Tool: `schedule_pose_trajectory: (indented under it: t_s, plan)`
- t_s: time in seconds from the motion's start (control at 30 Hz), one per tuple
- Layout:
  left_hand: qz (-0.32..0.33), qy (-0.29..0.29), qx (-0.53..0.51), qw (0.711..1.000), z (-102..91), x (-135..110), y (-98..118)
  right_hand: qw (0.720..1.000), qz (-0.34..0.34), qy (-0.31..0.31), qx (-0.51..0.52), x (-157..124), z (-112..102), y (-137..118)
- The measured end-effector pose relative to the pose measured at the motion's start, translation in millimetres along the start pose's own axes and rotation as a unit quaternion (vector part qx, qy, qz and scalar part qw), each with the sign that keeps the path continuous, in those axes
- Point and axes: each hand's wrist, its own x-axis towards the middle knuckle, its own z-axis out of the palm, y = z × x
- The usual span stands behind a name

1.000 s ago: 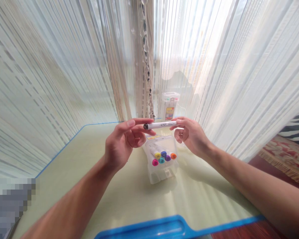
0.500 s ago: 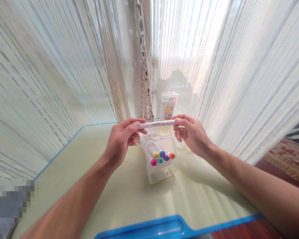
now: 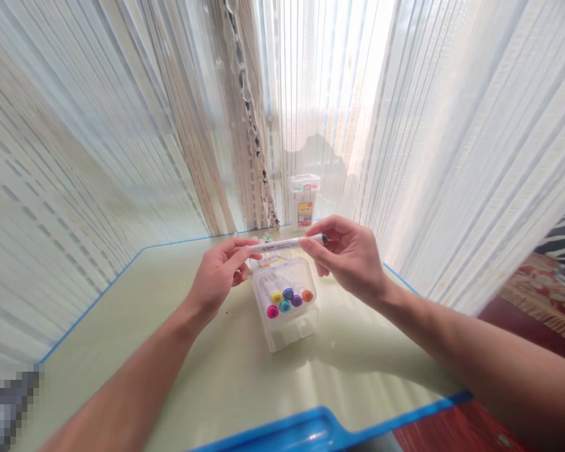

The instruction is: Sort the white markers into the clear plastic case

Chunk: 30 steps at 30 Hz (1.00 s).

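A white marker with a dark cap end is held level between both hands, above the table. My left hand pinches its left end between thumb and fingers. Close to the dark tip on the other side, my right hand grips the barrel with thumb and fingers. Below the hands, a clear plastic case lies on the table with several markers in it, their coloured ends in yellow, blue, purple, orange, teal and pink facing me.
Behind the hands, a second clear case with a label stands upright by the string curtains. The pale table has a blue rim and a blue tray recess at its near edge. A beaded strand hangs at the back.
My right hand has slid inward along the marker, and the dark end now shows past its fingers. The whole view has shifted slightly, so the cases appear further left.
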Motion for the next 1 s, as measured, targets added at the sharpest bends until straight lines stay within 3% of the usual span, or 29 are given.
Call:
schedule_pose_trajectory:
  t_s: [0.3, 0.57, 0.77, 1.0]
  plan:
    - [-0.002, -0.003, 0.009, 1.0, 2.2, -1, 1, 1.0, -0.02, -0.012, -0.002, -1, 1, -1]
    - [0.008, 0.011, -0.012, 1.0, 1.4, -1, 4, 0.999, 0.003, 0.004, -0.032, 4, -5, 2]
    - [0.067, 0.028, -0.028, 0.997, 3.2, -6, 11, 0.996, 0.093, 0.018, 0.002, 15, -16, 14]
    - [0.106, 0.016, -0.03, 0.994, 5.4, -14, 16, 0.972, 0.217, -0.033, 0.086, 19, -24, 31]
